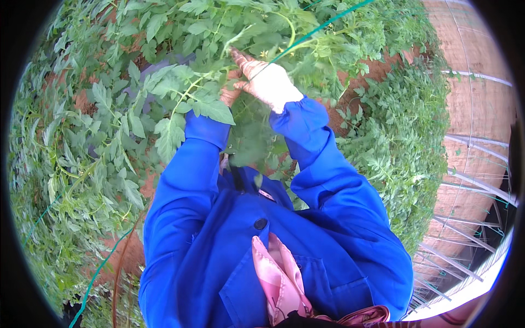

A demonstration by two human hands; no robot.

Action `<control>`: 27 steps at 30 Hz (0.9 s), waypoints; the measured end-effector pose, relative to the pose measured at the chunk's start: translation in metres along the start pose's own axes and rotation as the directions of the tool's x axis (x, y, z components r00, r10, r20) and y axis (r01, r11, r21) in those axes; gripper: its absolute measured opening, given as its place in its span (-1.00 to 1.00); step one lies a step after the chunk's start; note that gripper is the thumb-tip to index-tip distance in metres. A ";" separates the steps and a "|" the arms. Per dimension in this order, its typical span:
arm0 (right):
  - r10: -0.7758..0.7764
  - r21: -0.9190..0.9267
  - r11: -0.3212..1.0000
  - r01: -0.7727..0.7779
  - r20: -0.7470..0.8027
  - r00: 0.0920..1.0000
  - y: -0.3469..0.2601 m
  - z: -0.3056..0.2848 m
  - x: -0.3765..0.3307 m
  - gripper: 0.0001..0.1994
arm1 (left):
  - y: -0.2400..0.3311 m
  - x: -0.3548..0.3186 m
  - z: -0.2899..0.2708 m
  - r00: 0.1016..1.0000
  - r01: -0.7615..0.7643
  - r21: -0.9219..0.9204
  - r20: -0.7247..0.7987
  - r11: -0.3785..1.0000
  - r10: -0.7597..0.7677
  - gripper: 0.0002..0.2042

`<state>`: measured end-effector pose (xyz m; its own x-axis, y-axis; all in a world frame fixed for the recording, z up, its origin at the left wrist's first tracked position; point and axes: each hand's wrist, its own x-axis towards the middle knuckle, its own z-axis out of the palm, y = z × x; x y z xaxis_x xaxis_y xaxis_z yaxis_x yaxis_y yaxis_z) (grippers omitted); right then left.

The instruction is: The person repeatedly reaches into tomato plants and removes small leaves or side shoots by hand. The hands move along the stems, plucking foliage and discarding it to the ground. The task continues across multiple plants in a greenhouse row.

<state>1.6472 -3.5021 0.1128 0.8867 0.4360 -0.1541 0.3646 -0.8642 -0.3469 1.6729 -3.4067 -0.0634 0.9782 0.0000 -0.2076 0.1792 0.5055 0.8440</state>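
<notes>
A jacket is glowing in solid, vivid blue, with a near-black button standing out against it. A satiny scarf is catching the light in soft pinks. Leafy plants are spreading in greens from pale to deep, tiny yellow flowers dotting them. Twine is cutting through in bright teal-green, while soil is showing reddish-brown. A tan sheet is bearing faint streaks, and whitish bars are striping it.

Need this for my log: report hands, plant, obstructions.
Right hand at green string, grip unclear. Left hand alongside, partly hidden. Plant leaves overlap left cuff.
</notes>
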 end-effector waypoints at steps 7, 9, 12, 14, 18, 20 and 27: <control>0.342 0.758 0.652 -0.006 -0.287 0.895 0.041 0.014 -0.015 -0.66 | -0.031 -0.014 -0.016 0.907 0.228 0.008 0.362 0.974 -0.215 -0.59; 0.720 0.932 0.236 -0.274 0.022 0.694 0.030 0.004 -0.037 -0.66 | -0.022 -0.014 -0.018 0.871 0.248 0.079 0.417 0.966 -0.258 -0.58; 0.617 0.779 0.626 0.005 -0.499 0.608 0.048 0.084 -0.106 -0.66 | 0.039 -0.032 0.006 0.900 0.246 -0.092 0.392 0.965 -0.192 -0.64; 0.750 0.958 0.179 0.225 -0.281 0.599 0.067 0.168 -0.156 -0.60 | 0.046 -0.030 -0.009 0.878 0.261 -0.095 0.437 0.961 -0.196 -0.68; -0.062 0.945 0.271 0.186 -0.176 0.982 0.009 0.131 -0.161 -0.64 | 0.057 -0.058 -0.043 0.934 0.008 0.195 0.349 0.981 -0.077 -0.71; -0.205 0.711 0.653 0.261 -0.165 0.965 0.002 0.152 -0.154 -0.59 | 0.091 -0.098 -0.039 0.975 -0.044 0.145 0.220 0.989 0.011 -0.72; -0.223 0.192 0.946 0.260 -0.193 0.955 -0.050 0.182 -0.131 -0.62 | 0.114 -0.148 -0.009 0.863 -0.332 0.563 0.505 0.757 0.004 -0.53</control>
<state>1.4611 -3.4706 -0.0180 0.8206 0.5609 0.1091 0.5209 -0.6559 -0.5463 1.5477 -3.3408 0.0592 0.8982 -0.4334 0.0734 -0.1304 -0.1034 0.9861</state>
